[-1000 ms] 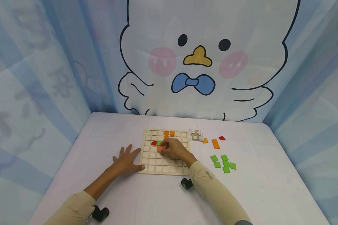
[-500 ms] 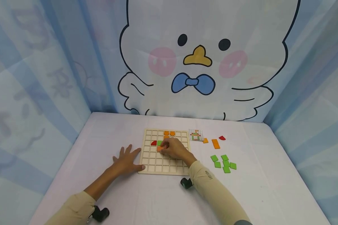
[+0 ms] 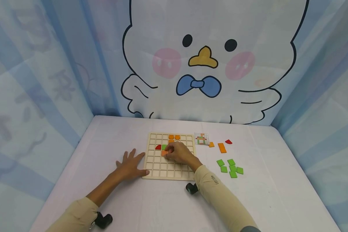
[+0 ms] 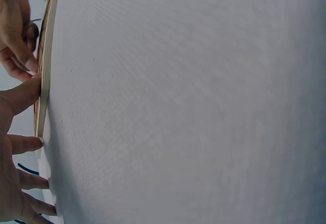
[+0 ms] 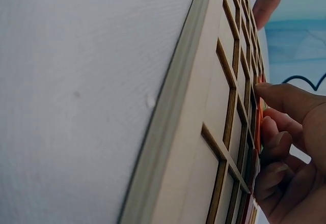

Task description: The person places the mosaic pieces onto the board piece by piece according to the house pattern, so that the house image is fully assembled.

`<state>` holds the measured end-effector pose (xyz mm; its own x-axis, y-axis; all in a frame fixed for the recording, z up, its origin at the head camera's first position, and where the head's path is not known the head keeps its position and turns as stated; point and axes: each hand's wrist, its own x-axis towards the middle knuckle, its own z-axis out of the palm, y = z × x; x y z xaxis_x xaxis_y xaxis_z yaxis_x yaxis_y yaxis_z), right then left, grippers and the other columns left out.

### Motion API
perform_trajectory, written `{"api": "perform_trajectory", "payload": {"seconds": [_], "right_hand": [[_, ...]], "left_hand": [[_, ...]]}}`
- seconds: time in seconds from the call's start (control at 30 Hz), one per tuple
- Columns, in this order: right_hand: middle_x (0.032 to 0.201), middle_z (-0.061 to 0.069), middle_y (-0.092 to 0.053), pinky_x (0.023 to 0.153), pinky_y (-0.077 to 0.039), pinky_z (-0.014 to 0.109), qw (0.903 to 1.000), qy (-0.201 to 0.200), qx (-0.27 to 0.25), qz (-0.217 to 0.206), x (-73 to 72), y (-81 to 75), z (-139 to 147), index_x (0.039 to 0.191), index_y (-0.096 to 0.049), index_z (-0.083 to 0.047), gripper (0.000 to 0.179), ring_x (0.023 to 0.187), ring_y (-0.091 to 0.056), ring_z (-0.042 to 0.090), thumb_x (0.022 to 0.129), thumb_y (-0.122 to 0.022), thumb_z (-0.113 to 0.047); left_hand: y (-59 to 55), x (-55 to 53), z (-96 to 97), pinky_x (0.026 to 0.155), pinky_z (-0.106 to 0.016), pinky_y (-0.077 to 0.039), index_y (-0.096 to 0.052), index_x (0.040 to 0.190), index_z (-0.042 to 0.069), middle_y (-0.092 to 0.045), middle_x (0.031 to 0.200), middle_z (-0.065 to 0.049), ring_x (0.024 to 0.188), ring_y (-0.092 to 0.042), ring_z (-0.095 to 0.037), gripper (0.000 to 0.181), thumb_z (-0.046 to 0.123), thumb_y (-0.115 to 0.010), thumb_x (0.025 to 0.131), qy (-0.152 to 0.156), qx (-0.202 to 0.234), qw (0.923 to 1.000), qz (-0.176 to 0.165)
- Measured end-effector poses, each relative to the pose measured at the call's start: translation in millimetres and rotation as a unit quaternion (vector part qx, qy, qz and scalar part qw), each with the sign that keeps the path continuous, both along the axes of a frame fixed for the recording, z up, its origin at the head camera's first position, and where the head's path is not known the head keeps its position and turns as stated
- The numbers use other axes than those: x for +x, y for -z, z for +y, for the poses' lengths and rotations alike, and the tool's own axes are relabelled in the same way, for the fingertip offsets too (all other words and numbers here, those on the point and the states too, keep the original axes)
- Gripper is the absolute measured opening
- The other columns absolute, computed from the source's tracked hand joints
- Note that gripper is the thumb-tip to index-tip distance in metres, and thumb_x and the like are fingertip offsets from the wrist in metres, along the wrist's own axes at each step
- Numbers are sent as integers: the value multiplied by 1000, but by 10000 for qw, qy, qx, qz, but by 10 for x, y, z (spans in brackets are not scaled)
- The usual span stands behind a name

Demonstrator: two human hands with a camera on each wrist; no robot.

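Note:
A square wooden grid board [image 3: 159, 167] lies on the table, its raised strips making small cells. My left hand [image 3: 130, 166] is spread flat at the board's left side, thumb on the near left corner and a fingertip at the left edge. Over the middle of the board my right hand [image 3: 180, 153] has thumb and curled fingers pinching an orange tile [image 3: 164, 153] at its right end. Behind that tile sit a green tile [image 3: 164, 147] and a red quarter-round piece [image 3: 158, 147]. The right hand hides part of the board and whatever lies beneath it.
Two orange round pieces [image 3: 174, 137] sit in the far row. Beside the board lies a printed pattern card [image 3: 201, 139]. Several green tiles [image 3: 233, 169], an orange rectangle [image 3: 222, 148], a small orange piece [image 3: 211, 144] and a red piece [image 3: 228, 141] are scattered on the right.

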<state>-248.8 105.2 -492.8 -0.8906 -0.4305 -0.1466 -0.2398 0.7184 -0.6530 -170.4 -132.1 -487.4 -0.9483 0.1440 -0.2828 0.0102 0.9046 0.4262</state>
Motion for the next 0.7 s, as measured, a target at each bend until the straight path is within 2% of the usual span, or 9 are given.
{"api": "perform_trajectory", "payload": {"seconds": [0.27,0.5,0.7], "right_hand": [[81,-3,-63,64,-44,26,10000,-57,-29,21,17,-18,29,107,-72,-15,23,69,-54,10,87,-79,-23],[88,-4,-66,75,-48,28,9995,-98,-173,262,40,-60,165,111,-71,-12,27,79,-57,10,88,-78,-24],[89,-2,-66,70,-45,29,9985,112,-312,429,63,-93,362,113,-71,-11,28,75,-54,13,89,-78,-24]], "left_hand": [[32,-11,1,100,-88,-14,-44,151,11,-19,162,-32,146,-8,-63,87,47,-79,81,-16,2,10000,13],[54,-11,6,100,-88,-14,-44,151,11,-20,162,-32,146,-8,-62,86,46,-80,81,-39,23,10000,40],[56,-9,20,100,-88,-13,-44,152,11,-19,162,-31,147,-7,-62,86,44,-80,81,-85,1,10000,32]]}}
